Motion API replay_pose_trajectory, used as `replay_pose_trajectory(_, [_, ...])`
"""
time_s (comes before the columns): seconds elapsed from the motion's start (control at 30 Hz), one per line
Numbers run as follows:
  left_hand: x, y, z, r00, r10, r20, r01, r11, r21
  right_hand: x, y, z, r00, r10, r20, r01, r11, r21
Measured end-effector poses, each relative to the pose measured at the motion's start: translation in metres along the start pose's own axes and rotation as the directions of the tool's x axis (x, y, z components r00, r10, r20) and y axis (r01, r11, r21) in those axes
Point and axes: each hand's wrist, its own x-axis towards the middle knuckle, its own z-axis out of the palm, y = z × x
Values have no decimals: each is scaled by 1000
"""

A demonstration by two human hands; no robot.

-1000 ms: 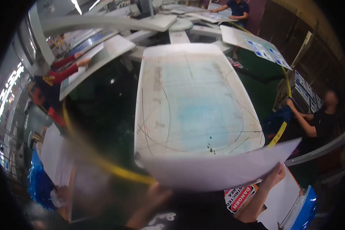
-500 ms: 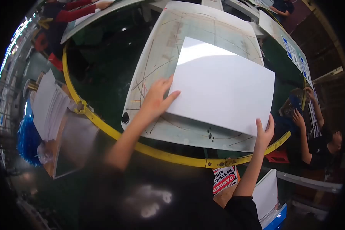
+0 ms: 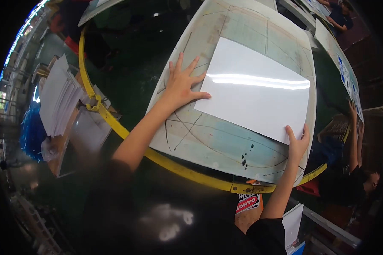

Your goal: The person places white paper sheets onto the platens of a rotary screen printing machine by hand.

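A blank white sheet (image 3: pixel 255 97) lies flat on a pale, stained board (image 3: pixel 200 140) marked with dark lines, and light strips reflect off its surface. My left hand (image 3: pixel 183 83) is spread at the sheet's left edge, with the thumb at the edge and the other fingers over the board. At the lower right corner my right hand (image 3: pixel 298 142) has its thumb on the sheet and its fingers at the right edge, gripping that corner.
A yellow rail (image 3: pixel 178 170) curves around the board. Stacked white sheets (image 3: pixel 57 102) stand at the left, beside blue plastic (image 3: pixel 32 134). Below the rail is a red-and-white danger sign (image 3: pixel 247 204). Other people are at the right and top.
The sheet has come down flat onto the board. My left hand has spread its fingers and moved slightly up and right. The board appears shifted right and down in view.
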Motion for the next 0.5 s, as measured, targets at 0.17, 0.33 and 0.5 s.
replay_pose_trajectory(0.17, [-2,-2,4,999,-17,-38,17,1000,-5,-4,3,1,999,20,34,-22,999,46])
replay_pose_trajectory(0.33, [-2,-5,4,998,-28,-51,29,999,19,-7,4,4,999,21,49,-22,1000,20])
replay_pose_trajectory(0.5, [-3,0,3,993,-86,-79,92,993,75,-3,7,5,997,25,75,-27,999,27])
